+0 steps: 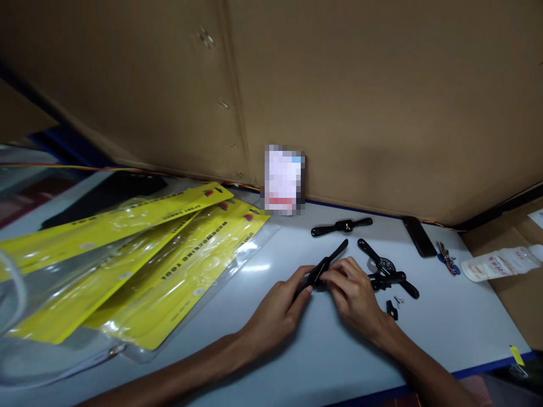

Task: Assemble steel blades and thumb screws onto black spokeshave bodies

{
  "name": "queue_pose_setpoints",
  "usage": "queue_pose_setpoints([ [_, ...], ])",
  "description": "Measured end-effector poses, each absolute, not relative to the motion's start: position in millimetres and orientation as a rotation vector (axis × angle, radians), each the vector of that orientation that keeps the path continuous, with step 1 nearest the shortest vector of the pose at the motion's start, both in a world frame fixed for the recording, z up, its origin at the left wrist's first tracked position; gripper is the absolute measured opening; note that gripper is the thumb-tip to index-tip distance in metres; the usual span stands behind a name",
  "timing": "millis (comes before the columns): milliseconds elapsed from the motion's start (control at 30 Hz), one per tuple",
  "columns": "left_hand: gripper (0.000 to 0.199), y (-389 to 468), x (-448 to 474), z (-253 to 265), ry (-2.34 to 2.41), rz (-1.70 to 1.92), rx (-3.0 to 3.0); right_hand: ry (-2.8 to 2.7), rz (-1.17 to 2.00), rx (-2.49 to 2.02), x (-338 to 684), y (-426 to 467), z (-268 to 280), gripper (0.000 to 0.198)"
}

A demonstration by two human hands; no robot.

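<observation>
While the left hand [278,308] grips its near end, the black tool [319,272] slants forward-right, right hand [351,287] touching mid-length, grip unclear.

Gloss and clear plastic are set against matt board.
A smooth, glossy black finish is shown by the held tool [319,273]. Light is reflected by the sleek tabletop [318,362]. Printed yellow cards [178,294] are covered by shiny clear plastic sleeves [223,277]. The cardboard wall [382,102] is matt, dotted with shiny, metal-looking staples [206,38]; a silvery metallic look is given by the small screws [399,301].
</observation>
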State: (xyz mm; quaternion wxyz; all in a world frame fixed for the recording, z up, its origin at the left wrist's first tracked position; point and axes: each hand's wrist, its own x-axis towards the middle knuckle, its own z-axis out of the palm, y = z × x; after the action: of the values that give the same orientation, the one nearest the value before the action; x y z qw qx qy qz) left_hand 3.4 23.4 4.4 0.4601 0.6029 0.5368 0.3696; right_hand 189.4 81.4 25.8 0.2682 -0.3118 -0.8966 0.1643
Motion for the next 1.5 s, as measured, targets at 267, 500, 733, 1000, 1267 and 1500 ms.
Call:
queue_pose_setpoints([
  [267,0.036,23.6,3.0,3.5,1.298,0.934,1.49,-2.304,0.5,-1.087,185.6,77.2,20.1,0.011],
  [500,0.038,23.2,3.6,1.0,1.323,0.887,1.489,-2.361,0.442,-0.827,188.5,78.4,22.8,0.031],
  [733,0.035,23.7,3.2,1.9,1.315,0.895,1.503,-2.308,0.473,-1.139,185.0,77.5,19.7,0.005],
  [1000,0.038,23.9,3.6,-4.1,1.307,0.915,1.488,-2.327,0.478,-0.826,186.9,76.3,21.7,0.03],
  [1267,0.036,23.2,3.7,1.2,1.312,0.909,1.497,-2.332,0.438,-1.123,185.9,76.3,18.4,0.007],
  [1500,0.036,24.0,3.8,1.1,1.31,0.911,1.493,-2.354,0.496,-0.86,186.7,74.6,21.5,0.032],
])
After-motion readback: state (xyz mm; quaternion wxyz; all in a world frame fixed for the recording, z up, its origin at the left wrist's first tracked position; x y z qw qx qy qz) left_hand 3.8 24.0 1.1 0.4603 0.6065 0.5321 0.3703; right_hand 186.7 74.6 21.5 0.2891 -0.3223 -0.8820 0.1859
